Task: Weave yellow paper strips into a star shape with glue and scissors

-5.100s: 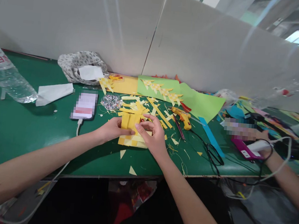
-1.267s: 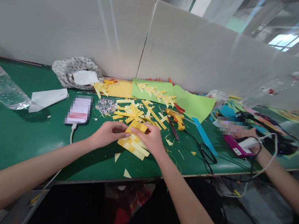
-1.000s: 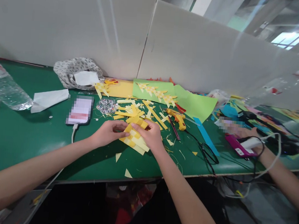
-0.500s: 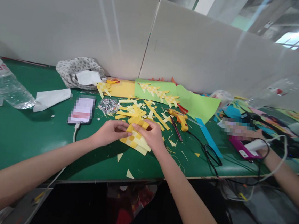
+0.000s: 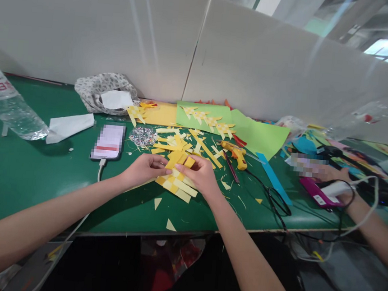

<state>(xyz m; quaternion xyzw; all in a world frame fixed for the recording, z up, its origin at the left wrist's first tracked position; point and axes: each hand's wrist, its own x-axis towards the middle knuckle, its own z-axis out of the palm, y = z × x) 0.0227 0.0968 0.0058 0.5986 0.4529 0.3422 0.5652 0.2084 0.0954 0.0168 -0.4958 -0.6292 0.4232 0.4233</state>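
Observation:
Between my hands is a piece of woven paper strips point(image 5: 176, 184), yellow and pale yellow in a check pattern, with loose strip ends sticking out. My left hand point(image 5: 146, 170) pinches its left edge, thumb on top. Its right side is gripped by my right hand point(image 5: 200, 173), with the thumb across the front and the fingers behind, partly hidden. Just beyond lies a heap of loose yellow paper strips point(image 5: 174, 139). Finished-looking woven paper fish point(image 5: 206, 119) rest on a green sheet point(image 5: 259, 133) at the back.
A yellow glue gun point(image 5: 235, 154) and a dark red pen-like tool point(image 5: 231, 167) lie to the right, near a blue strip point(image 5: 274, 179). A charging phone point(image 5: 108, 142) and water bottle point(image 5: 12, 102) are left. At right, another person's hand point(image 5: 343, 188) is near a purple power strip point(image 5: 319, 192).
The strip ends at the right of the woven piece are spread a little further apart. Both hands keep their grip. The whole view has shifted slightly.

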